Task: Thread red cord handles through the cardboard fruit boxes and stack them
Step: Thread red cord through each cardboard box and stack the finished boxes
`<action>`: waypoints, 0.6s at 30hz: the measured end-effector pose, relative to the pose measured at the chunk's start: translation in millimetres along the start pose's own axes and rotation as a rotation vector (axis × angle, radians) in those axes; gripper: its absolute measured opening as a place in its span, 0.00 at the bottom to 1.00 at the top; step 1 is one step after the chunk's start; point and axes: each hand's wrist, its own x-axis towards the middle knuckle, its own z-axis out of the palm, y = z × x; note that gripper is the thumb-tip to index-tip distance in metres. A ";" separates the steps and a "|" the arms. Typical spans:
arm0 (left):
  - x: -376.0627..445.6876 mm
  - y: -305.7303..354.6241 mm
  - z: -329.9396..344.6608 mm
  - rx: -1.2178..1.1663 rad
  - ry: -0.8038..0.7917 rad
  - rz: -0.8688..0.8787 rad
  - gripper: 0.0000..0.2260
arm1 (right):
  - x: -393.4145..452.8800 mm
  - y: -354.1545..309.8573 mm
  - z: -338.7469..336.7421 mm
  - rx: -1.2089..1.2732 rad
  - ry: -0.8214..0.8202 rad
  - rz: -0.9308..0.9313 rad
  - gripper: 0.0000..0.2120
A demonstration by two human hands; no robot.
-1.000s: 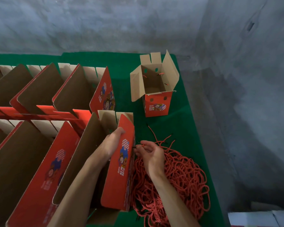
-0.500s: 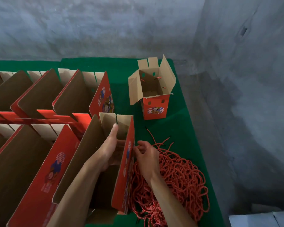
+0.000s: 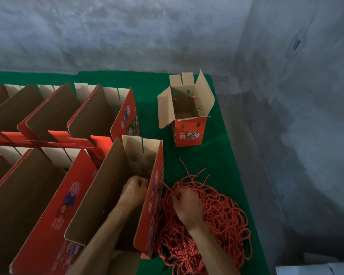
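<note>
Change: half a second ago the left hand (image 3: 134, 188) lay flat and open against the inside of the box wall; now it is curled into a fist there. The right hand (image 3: 184, 203) has dropped from the wall onto the cord pile (image 3: 213, 213).
Meaning: likely one cord end is through and being pulled in from inside; the handle on this box is not yet finished.
Left hand: inside the near open box (image 3: 115, 187), fingers closed tight by the right wall; whether they pinch a cord end I cannot tell.
Right hand: fingers curled, gripping a red cord strand (image 3: 165, 185) running up to the box's outer face.
Cord pile: on the green table (image 3: 147, 80), just right of that box.
Other boxes: rows of open boxes (image 3: 54, 116) to the left; one upright small box (image 3: 187, 116) far right, cord ends showing inside.
</note>
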 end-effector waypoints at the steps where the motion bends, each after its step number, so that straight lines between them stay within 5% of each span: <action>1: 1.0 -2.6 -1.8 -0.033 -0.013 -0.015 0.08 | -0.5 8.3 -2.2 0.100 0.017 0.038 0.12; 6: -5.6 -2.6 -14.4 -0.171 -0.056 0.041 0.23 | 1.4 21.3 -29.7 0.615 0.250 0.132 0.22; 10: -21.1 13.1 -21.1 -0.211 -0.186 0.091 0.33 | 12.5 15.6 -47.9 0.856 0.212 0.250 0.30; 14: -38.5 22.0 -18.1 -0.151 -0.266 0.138 0.22 | 19.9 22.4 -54.0 0.914 0.047 0.397 0.31; 18: -42.6 20.3 -17.6 -0.129 -0.295 0.063 0.07 | 21.2 36.6 -47.8 1.027 0.130 0.509 0.15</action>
